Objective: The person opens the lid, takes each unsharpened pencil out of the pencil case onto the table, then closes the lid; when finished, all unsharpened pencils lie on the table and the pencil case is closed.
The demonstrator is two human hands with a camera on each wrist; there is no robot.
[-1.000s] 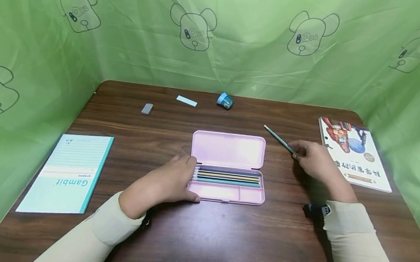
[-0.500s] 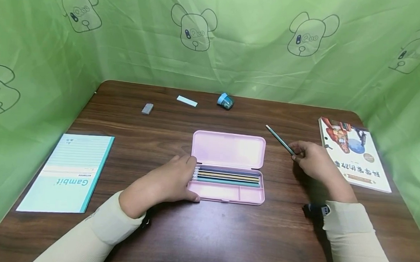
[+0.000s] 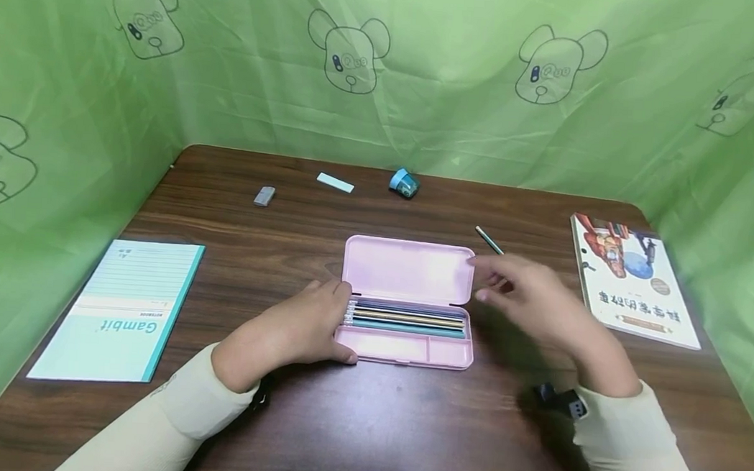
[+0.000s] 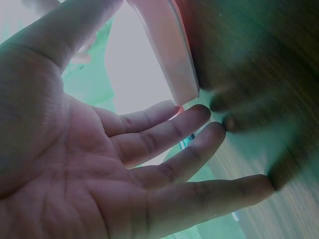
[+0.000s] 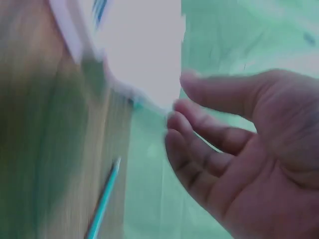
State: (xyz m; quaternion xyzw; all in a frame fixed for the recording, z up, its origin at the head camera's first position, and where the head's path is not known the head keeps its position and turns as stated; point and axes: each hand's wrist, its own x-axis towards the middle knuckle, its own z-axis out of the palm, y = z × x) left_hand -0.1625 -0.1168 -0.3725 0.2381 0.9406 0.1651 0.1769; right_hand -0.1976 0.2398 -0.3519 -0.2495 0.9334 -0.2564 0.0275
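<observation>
Left hand [image 3: 296, 331]: relaxed, fingers straight, at case [image 3: 386, 346] | right hand [image 3: 535, 296]: empty, loosely bent, by lid [image 3: 407, 270] | case: between hands; I judge it light, stiff, slick, best taken by its ends

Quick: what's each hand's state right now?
Left hand: open, at the left end of the pencil case.
Right hand: open, holding nothing, near the lid.

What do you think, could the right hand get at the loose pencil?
Probably yes. The right hand looks empty, and the pencil lies on the table close by, outside the open case; nothing seems to stand between them.
</observation>
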